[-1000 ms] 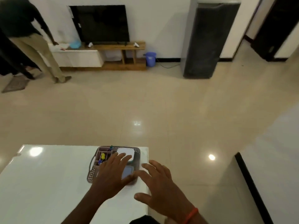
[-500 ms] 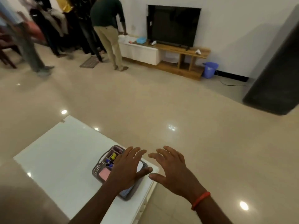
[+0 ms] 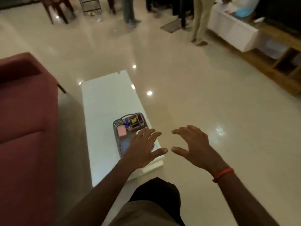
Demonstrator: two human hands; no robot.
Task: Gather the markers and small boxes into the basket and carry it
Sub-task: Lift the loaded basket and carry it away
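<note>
While both arms reach forward, the left hand [image 3: 143, 146] spreads straight fingers over the near end of the basket [image 3: 117, 128], gripping nothing; the right hand [image 3: 193, 147], equally splayed and empty, hangs at 3 o'clock of it, beyond the edge of the white table [image 3: 104, 101], above open floor [image 3: 195, 95]. The basket sits by the table's right edge, holding a pink box [image 3: 121, 131], a blue-grey box [image 3: 125, 145] and markers [image 3: 133, 121] at its 12 o'clock end.

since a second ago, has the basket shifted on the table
No. The basket sits by the same corner of the white table, close to its edge, as in the earlier pictures. Only the camera has swung round it.
</note>
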